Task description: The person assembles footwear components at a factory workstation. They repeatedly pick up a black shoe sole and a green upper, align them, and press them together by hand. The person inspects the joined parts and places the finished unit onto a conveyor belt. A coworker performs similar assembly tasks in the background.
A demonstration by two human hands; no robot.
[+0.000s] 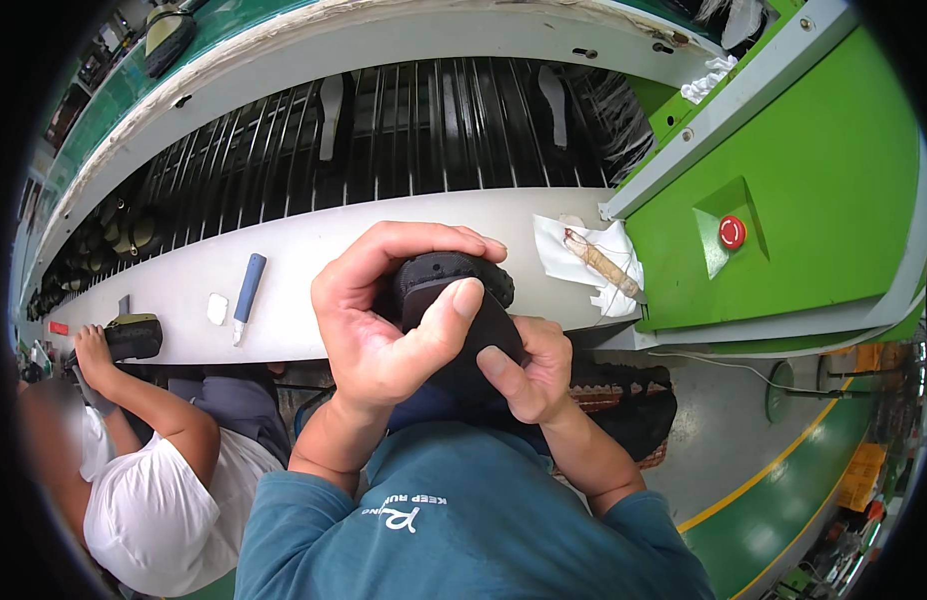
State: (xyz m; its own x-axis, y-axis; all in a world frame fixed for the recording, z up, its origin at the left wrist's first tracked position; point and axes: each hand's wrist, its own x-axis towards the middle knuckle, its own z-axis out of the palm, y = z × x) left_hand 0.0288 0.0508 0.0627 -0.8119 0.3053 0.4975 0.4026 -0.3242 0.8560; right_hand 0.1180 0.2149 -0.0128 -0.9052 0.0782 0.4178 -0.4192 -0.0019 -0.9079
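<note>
My left hand [369, 315] is closed round one end of a black shoe [439, 268], its fingers over the far side and its thumb lying on top. Lower down, my right hand [536, 375] pinches the near edge of the same shoe with its thumb. A smooth dark face is turned up between the two thumbs, and a ridged black edge curves above it. My palms hide much of the shoe's sides. It is held over the front edge of a white worktop [294, 220].
On the worktop lie a blue-handled knife [250, 295], a white scrap [218, 308] and a tape-wrapped tool [604, 265] on white paper. Behind runs a rod conveyor [414, 130] carrying insoles [332, 115]. A green machine housing [824, 190] with a red button [732, 233] stands right; a co-worker [174, 500] sits left.
</note>
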